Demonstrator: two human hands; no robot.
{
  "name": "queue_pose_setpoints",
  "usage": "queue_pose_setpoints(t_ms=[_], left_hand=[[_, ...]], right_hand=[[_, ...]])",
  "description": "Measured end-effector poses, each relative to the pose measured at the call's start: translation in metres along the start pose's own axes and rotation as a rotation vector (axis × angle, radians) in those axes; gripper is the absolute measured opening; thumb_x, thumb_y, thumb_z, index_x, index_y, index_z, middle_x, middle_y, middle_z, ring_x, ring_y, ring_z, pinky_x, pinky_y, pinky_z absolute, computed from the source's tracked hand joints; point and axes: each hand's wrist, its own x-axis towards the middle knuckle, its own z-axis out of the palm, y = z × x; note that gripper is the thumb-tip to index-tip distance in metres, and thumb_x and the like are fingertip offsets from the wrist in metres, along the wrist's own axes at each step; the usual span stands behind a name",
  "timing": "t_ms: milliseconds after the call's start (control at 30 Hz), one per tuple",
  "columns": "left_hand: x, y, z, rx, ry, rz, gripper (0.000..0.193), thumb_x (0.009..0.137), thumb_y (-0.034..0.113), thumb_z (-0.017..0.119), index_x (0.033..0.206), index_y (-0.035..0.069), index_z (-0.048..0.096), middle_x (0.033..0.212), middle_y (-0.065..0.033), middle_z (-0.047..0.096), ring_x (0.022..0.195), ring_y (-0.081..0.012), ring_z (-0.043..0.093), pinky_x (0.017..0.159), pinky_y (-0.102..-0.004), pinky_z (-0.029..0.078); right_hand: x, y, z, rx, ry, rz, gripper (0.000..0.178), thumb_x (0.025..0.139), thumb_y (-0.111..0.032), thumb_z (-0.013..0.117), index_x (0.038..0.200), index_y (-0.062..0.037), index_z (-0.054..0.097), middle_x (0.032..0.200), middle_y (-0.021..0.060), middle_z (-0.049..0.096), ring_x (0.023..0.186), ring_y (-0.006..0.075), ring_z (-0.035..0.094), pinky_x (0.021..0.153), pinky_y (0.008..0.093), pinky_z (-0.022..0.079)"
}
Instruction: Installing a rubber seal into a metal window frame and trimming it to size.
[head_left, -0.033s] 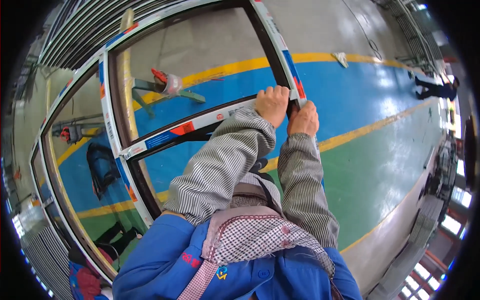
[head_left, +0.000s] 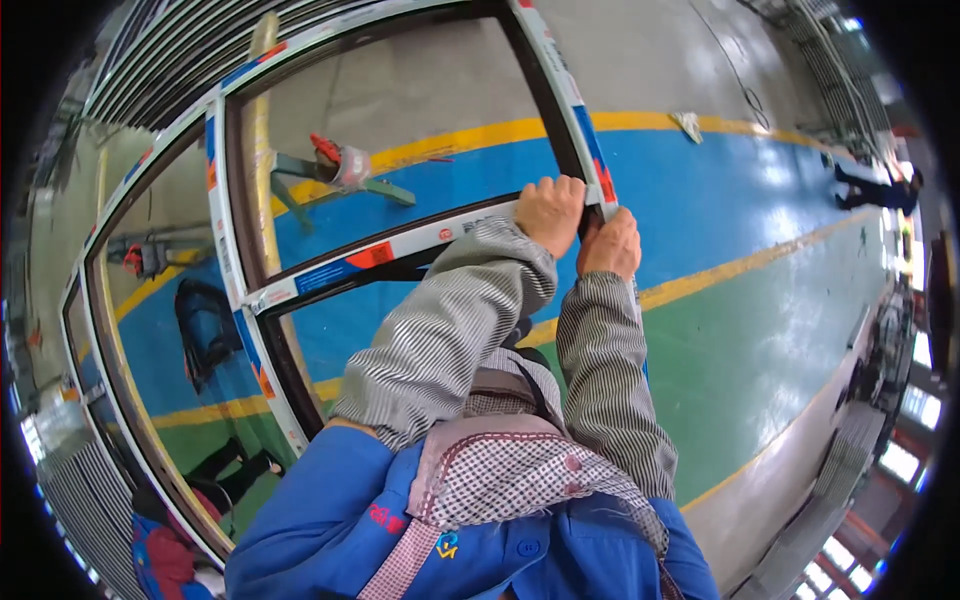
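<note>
At the right-hand end of the crossbar (head_left: 415, 243), where it meets the right upright (head_left: 586, 130) of a large window frame (head_left: 222, 215), both hands are in contact with the work. The frame extends ahead of the hands and well to their left. The crossbar's long axis runs from the joint leftward and slightly back toward the wearer; the upright's runs away from the wearer, its far end leaning left. The left hand (head_left: 551, 214) is the nearer to the crossbar and sits over its end, fingers curled down, knuckles uppermost. The right hand (head_left: 610, 246) is just beside it, on the near side of the joint, fingers bent around the upright. Both hands are closed onto the frame; whether either also pinches a small part cannot be told.

Through the frame's opening a green stand (head_left: 388, 191) with a wrapped pad (head_left: 352, 168) is observed. A pale rag (head_left: 688, 126) lies on the floor to the right, well apart.

Obscured items: the fingertips and the contact faces at the joint are out of sight. The right sleeve (head_left: 603, 350) masks much of the upright's nearer length; the left sleeve (head_left: 440, 310) covers the area below the crossbar. The frame's far right corner is cut off by the picture's upper edge.
</note>
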Motion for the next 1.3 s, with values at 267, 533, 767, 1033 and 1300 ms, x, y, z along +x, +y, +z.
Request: queue_pose_setpoints(t_ms=[267,533,767,1033,1300], left_hand=[[-0.007,0.0,-0.044,0.105,-0.04,-0.066,0.033,0.078,0.022,0.062,0.108,0.009,0.055,0.091,-0.0035,0.056,0.092,-0.0204,0.053,0.087,-0.0431,0.039],[-0.103,-0.065,-0.116,0.123,-0.102,-0.291,0.084,0.066,0.038,0.08,0.135,0.008,0.042,0.129,-0.0077,0.048,0.122,-0.0252,0.043,0.108,-0.0522,0.026],[-0.099,-0.074,-0.106,0.216,-0.148,-0.354,0.069,0.071,0.037,0.077,0.129,0.012,0.05,0.121,-0.0045,0.055,0.115,-0.0233,0.048,0.106,-0.0465,0.03],[-0.102,-0.083,-0.099,0.218,-0.088,-0.313,0.06,0.072,0.036,0.077,0.123,0.014,0.055,0.113,-0.0027,0.059,0.109,-0.0217,0.052,0.1,-0.0421,0.032],[-0.101,-0.085,-0.1,0.178,-0.062,-0.299,0.058,0.071,0.035,0.078,0.122,0.015,0.057,0.109,-0.0015,0.062,0.106,-0.0207,0.053,0.098,-0.0409,0.033]], right_hand=[[-0.023,0.001,-0.029,0.215,0.311,-0.279,0.041,0.081,-0.017,0.068,0.115,-0.0011,0.053,0.109,0.0198,0.054,0.11,0.0363,0.048,0.092,0.0461,0.039],[-0.086,-0.022,0.012,1.582,-0.912,0.399,0.019,0.094,-0.017,0.058,0.095,0.0017,0.055,0.083,0.0103,0.066,0.07,0.0175,0.065,0.058,0.0274,0.052],[-0.066,-0.054,0.027,1.552,-0.911,0.532,0.021,0.093,-0.016,0.059,0.088,0.0038,0.054,0.078,0.0126,0.066,0.071,0.0217,0.068,0.06,0.0321,0.057],[-0.071,-0.055,0.027,1.699,-0.885,0.67,0.014,0.093,-0.012,0.059,0.089,0.0004,0.054,0.084,0.0127,0.066,0.076,0.0198,0.068,0.063,0.0308,0.057],[-0.072,-0.05,0.033,1.789,-0.917,0.625,0.012,0.093,-0.011,0.059,0.089,-0.0038,0.051,0.087,0.0133,0.067,0.081,0.0209,0.069,0.071,0.033,0.058]])
